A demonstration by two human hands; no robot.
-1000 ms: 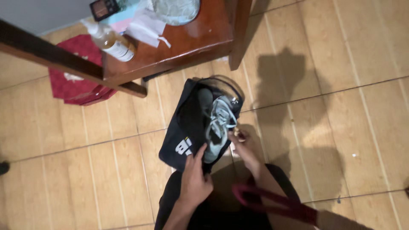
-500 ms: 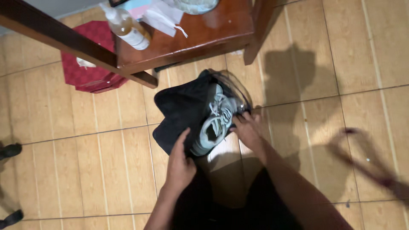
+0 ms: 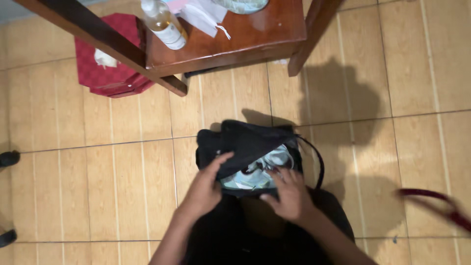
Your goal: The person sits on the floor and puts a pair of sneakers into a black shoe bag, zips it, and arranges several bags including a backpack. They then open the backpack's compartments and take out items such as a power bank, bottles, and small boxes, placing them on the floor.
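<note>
A black shoe bag (image 3: pixel 245 140) lies on the tiled floor in front of me, partly open, with a grey sneaker (image 3: pixel 257 169) showing inside. My left hand (image 3: pixel 206 189) grips the black flap of the bag at its left side. On the right, my right hand (image 3: pixel 289 194) rests at the bag's opening, with its fingers against the sneaker and the bag's edge. A thin black strap (image 3: pixel 316 157) loops out on the bag's right side. The lower part of the bag is hidden behind my arms and dark clothing.
A wooden table (image 3: pixel 245 34) stands above the bag, carrying a bottle (image 3: pixel 164 22), a white face mask (image 3: pixel 203 17) and a bowl. A red tissue box (image 3: pixel 105 68) lies on the floor at left. A blurred red strap (image 3: pixel 436 203) crosses at right. Dark shoes (image 3: pixel 9 159) are at the left edge.
The bag has been folded more closed over the sneaker, and the black flap now covers most of it. Both hands have moved closer together at the opening. The view shifted downward.
</note>
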